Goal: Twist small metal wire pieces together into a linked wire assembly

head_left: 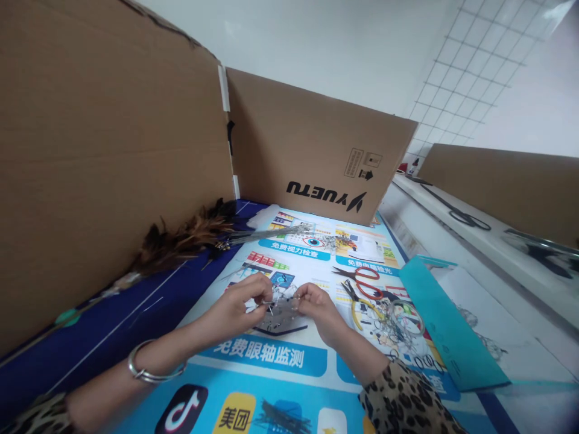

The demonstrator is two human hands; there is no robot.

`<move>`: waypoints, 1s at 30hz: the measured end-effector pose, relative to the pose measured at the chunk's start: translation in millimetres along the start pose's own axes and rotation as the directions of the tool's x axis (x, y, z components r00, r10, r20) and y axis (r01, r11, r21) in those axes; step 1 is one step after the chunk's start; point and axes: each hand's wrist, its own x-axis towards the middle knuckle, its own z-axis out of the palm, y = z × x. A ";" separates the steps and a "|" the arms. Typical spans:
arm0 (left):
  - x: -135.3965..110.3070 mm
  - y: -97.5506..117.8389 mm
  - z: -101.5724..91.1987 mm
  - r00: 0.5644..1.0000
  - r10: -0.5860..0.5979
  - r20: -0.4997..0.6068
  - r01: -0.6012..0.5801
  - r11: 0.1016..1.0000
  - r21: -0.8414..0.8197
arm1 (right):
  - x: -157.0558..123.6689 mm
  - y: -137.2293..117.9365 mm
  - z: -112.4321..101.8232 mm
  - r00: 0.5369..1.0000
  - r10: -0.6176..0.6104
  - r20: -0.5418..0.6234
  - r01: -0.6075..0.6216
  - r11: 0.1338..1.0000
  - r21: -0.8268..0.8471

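My left hand (pixel 246 303) is closed in a pinch, with a thin pale strip or wire sticking out past its fingertips. Facing it, my right hand (pixel 320 308) pinches thumb against forefinger at the other side of a fine wire piece (pixel 284 293). Small shiny bits seem to hang on that wire, but it is too fine to make out fully. Below the fingers lies a greyish clear sheet or bag (pixel 283 322) with tiny pieces on it. Both hands are just above the printed table cover (pixel 208 386).
Right of my hands lie red-handled scissors (pixel 368 277), yellow-handled pliers (pixel 362 306) and coiled wire (pixel 409 319). A teal folder (pixel 447 325) stands beyond. Brown feathers (pixel 181 235) and a bundle of wires (pixel 271 232) lie left and back. Dark wire pieces (pixel 284 418) are in front. Cardboard walls (pixel 307 132) enclose the back and left.
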 end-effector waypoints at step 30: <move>-1.6 32.5 -1.5 0.997 0.068 0.026 -0.069 0.996 0.052 | -4.2 4.6 10.4 0.965 -0.222 -0.140 0.206 0.971 -0.125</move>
